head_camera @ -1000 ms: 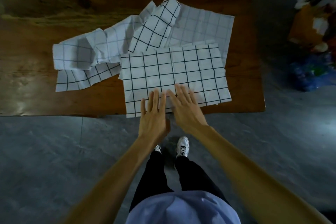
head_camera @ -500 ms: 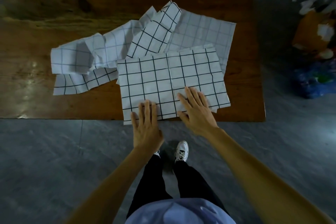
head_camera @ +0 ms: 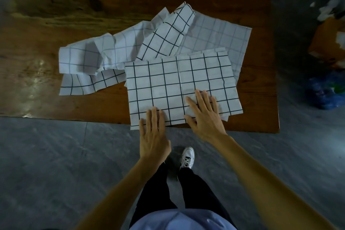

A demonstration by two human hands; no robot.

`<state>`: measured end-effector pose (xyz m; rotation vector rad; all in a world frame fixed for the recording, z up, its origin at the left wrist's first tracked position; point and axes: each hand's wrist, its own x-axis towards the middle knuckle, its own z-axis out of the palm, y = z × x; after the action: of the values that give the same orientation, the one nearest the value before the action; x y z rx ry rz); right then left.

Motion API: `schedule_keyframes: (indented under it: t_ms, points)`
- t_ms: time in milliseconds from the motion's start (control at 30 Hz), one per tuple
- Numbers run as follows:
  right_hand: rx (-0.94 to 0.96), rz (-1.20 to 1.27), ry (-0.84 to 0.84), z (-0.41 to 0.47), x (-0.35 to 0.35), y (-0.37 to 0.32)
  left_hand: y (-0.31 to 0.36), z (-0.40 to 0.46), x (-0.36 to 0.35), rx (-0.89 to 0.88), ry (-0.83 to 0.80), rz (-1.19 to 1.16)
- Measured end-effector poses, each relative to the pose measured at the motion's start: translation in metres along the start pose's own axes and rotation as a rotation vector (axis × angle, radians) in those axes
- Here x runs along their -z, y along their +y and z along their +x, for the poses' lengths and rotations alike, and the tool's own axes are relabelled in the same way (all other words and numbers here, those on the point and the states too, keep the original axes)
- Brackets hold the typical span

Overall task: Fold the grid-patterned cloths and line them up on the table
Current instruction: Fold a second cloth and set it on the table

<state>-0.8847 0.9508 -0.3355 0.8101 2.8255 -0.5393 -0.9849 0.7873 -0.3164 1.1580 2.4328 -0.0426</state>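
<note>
Folded cloth [head_camera: 179,87] lies at table [head_camera: 56,99] near edge, 6 o'clock. Left hand [head_camera: 153,136] and right hand [head_camera: 203,115] press it, fingers straight, slightly spread. Crumpled cloths [head_camera: 119,52] at 11 o'clock remain unfolded; nothing lined up.

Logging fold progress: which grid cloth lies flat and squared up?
The bold-lined cloth at the table's near edge, under both hands; the others behind it lie crumpled or spread with faint lines showing.

Folded grid cloth [head_camera: 179,87] flat at near table edge; crumpled cloths [head_camera: 115,52] behind.
</note>
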Motion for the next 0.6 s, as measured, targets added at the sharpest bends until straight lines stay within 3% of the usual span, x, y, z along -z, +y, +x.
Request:
schedule_keyframes:
  t_ms: [100,233,467,600]
  points:
    - [0.050,-0.002,-0.001,0.005,0.001,-0.008,0.014,0.010,0.005,-0.025,0.059,-0.068]
    - [0.134,-0.048,-0.031,0.011,-0.004,-0.017,0.013,0.020,-0.002,-0.095,-0.001,-0.001]
    - [-0.075,-0.089,-0.020,-0.009,0.013,0.046,-0.006,0.007,0.000,-0.012,-0.054,-0.015]
    - [-0.139,0.098,0.043,-0.005,0.021,0.043,0.009,0.020,0.025,-0.029,0.152,-0.167]
